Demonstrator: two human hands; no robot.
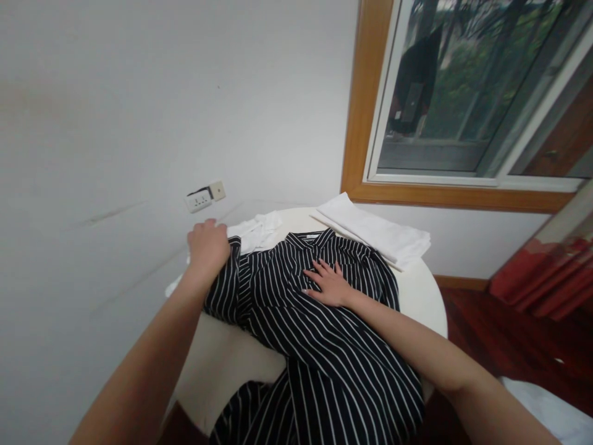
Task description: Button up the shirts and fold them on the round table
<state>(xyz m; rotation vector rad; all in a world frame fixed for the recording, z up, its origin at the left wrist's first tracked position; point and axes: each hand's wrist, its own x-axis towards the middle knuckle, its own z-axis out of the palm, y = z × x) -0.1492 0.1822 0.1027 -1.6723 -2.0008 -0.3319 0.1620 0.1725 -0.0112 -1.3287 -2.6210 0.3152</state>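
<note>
A black shirt with white stripes (296,321) lies spread over a round white table (428,296), its collar at the far side and its lower part hanging over the near edge. At the left, my left hand (208,247) has its fingers curled over the outer end of the shirt's sleeve; the fingertips are partly hidden. My right hand (330,283) rests flat on the chest of the shirt with its fingers spread.
A folded white cloth (377,228) lies at the table's back right. Another crumpled white cloth (262,230) sits behind the sleeve. The wall with a power socket (199,201) borders the table. A wood-framed window (463,99) and red curtain (546,266) stand to the right.
</note>
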